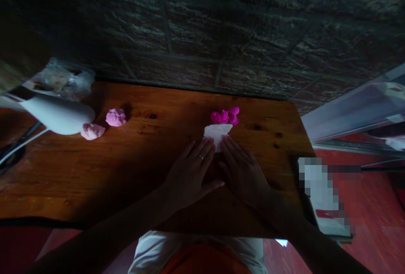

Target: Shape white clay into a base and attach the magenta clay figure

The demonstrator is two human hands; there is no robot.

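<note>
A flat, pale white piece [217, 130], perhaps modelling clay or paper, lies on the wooden table in front of me. My left hand [190, 172], with a ring on one finger, rests its outstretched fingertips on the piece's left side. On its right side lie the straight fingers of my right hand [245, 170]. Both palms face down. Just beyond the white piece sits a cluster of bright magenta lumps [224, 116], which look like modelling clay. Neither hand touches the cluster.
A lighter pink lump [116, 117] and a pale pink lump [93, 131] sit at the left, beside a white lamp-like object [60, 112]. Behind it is a crumpled clear plastic bag [71, 80]. A brick-patterned wall [190, 33] borders the wooden table [142, 147].
</note>
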